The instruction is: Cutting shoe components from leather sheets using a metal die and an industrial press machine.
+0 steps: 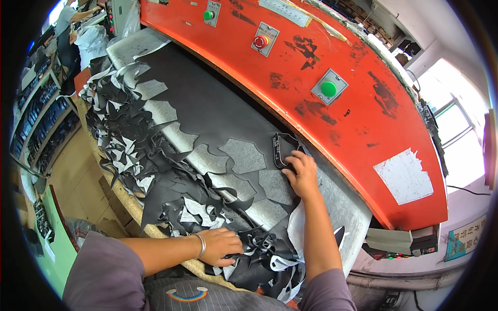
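My right hand [302, 173] grips the near edge of a black metal cutting die [278, 150] with thumb and fingers. The die stands on a dark grey leather-like sheet [207, 93], close to the red machine. Beside it, holes shaped like cut parts show the grey cutting bed [241, 155] through the sheet. My left hand [221, 246], with a silver bangle at the wrist, lies over a heap of black and white scraps [259, 249]. Its fingers are stretched out and loosely bent, and I see nothing held in them.
A red machine beam [290, 67] spans the far side, with a green button [328, 89] and a red button [261, 42]. More offcuts [124, 129] pile along the left edge. Shelves of dies [41, 114] stand at far left; another person [65, 23] is behind.
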Demonstrator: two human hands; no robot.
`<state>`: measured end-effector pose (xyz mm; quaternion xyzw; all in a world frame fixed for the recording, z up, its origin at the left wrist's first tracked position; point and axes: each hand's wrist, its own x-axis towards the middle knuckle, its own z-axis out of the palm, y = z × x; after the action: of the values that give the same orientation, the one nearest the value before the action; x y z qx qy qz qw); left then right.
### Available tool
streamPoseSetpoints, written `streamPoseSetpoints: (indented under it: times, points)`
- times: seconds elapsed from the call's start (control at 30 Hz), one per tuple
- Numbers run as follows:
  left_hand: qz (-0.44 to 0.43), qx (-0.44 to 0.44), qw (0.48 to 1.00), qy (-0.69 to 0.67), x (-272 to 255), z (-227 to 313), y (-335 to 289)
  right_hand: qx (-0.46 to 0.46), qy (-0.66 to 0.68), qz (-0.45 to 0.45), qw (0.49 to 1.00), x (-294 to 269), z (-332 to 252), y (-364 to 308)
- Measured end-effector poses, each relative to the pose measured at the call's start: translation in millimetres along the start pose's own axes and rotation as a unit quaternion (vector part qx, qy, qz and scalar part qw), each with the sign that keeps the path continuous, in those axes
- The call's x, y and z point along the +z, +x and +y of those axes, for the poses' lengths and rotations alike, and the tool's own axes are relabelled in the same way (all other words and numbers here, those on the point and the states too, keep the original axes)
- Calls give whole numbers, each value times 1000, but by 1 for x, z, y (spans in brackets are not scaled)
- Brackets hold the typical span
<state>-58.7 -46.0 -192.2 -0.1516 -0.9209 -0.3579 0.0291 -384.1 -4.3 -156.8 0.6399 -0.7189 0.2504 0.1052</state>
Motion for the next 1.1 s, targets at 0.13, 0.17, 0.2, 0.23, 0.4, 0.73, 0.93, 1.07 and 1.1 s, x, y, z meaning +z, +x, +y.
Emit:
streamPoseSetpoints:
  times: [0.13, 0.17, 0.2, 0.23, 0.4, 0.73, 0.93, 1.07, 1.1]
  points:
    - [69, -45, 992, -97, -8, -11, 10, 186, -2, 90, 978, 13, 19, -18]
    - [141, -73, 977, -139, -13, -16, 12, 260, 23, 12, 965, 18, 19, -18]
    - [196, -83, 970, -121, -35, -19, 27, 273, 16, 11, 962, 19, 24, -21]
    - [225, -83, 966, -97, -54, -31, 44, 276, 32, 22, 960, 21, 29, -23]
    - [183, -215, 956, 85, -125, -131, 122, 303, 41, 42, 951, 33, 27, -20]
    - [76, -231, 959, 147, -155, -184, 200, 361, -12, 74, 930, 43, 13, -23]
    - [95, -218, 957, 164, -152, -194, 200, 391, -19, 64, 918, 49, 11, -16]
    - [95, -206, 958, 176, -154, -194, 205, 376, -9, 81, 923, 45, 19, -15]
    - [93, -202, 958, 182, -154, -194, 205, 373, -7, 82, 924, 45, 20, -15]
